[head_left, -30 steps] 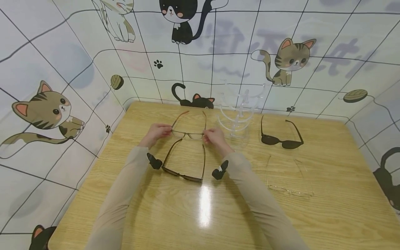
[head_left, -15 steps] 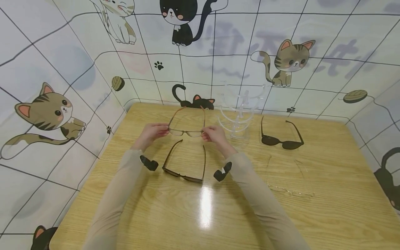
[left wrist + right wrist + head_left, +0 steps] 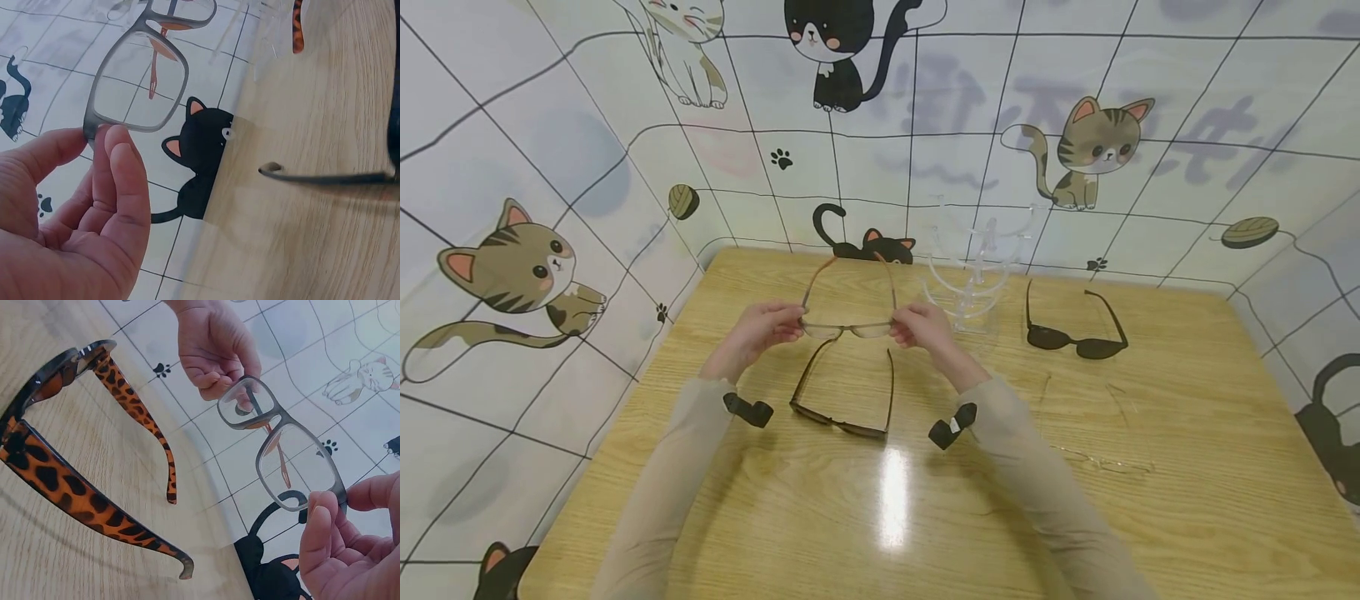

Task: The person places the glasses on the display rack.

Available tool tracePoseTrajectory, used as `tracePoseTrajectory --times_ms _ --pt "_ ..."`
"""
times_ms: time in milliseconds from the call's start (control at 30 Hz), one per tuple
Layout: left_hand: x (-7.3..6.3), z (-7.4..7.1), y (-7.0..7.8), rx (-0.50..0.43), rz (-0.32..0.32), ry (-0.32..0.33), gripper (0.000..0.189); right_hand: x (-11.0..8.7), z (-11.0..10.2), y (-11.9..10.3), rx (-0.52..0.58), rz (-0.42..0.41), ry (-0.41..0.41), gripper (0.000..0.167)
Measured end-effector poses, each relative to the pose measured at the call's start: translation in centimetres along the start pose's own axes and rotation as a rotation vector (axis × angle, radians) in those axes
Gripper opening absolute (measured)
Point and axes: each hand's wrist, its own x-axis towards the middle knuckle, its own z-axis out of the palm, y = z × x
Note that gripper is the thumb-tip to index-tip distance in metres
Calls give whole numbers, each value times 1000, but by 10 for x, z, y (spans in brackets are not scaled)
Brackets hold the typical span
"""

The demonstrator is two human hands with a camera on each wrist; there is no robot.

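Held up above the table, eyeglasses with a grey front (image 3: 847,328) and orange-brown temple tips have their arms unfolded, pointing away from me. My left hand (image 3: 765,327) pinches the left hinge corner between thumb and fingers. At the opposite corner, my right hand (image 3: 929,330) pinches the frame the same way. In the right wrist view both the right hand (image 3: 353,544) and the left hand (image 3: 215,347) show on the eyeglasses (image 3: 279,419). Below them on the table lie tortoiseshell sunglasses (image 3: 838,423), arms unfolded; neither hand touches these.
A clear tiered display stand (image 3: 967,296) stands at the back, right of my hands. Black sunglasses (image 3: 1051,337) lie farther right, with thin wire-rimmed glasses (image 3: 1101,462) nearer me, partly behind my right sleeve. A cat-patterned wall covering (image 3: 865,150) borders the table.
Both hands have lifted the grey eyeglasses off the table and drawn them slightly toward me. The hands have moved a little farther apart. The other glasses have stayed put.
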Motion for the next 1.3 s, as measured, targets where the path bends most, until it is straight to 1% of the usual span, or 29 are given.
tracePoseTrajectory --times_ms 67,167,267,333,500,667,833,967,1167,1300 --pt "-4 3 0 -11 17 -16 43 -5 -3 -1 7 -9 -5 22" --pt "-8 7 0 -31 39 -37 37 -11 -6 -2 19 -19 -11 19" --pt "-13 10 -2 -40 49 -57 25 -18 -10 -2 19 -28 -24 16" --pt "-17 13 -2 -37 48 -67 18 -22 -12 -1 23 -29 -35 16" --pt "-25 21 -3 -19 63 -100 16 -34 -21 0 10 -38 -64 18" --pt "-31 30 -5 9 79 -140 8 -46 -30 2 -7 -58 -92 19" --pt "-36 40 -8 35 67 -184 8 -57 -40 8 -23 -41 -95 24" --pt "-37 49 -11 35 61 -220 8 -65 -49 14 -44 -53 -101 21" --pt "-38 61 -17 64 47 -241 7 -78 -60 23 -54 -77 -116 22" --pt "-38 70 -22 81 30 -266 8 -87 -67 28 -44 -53 -112 21"
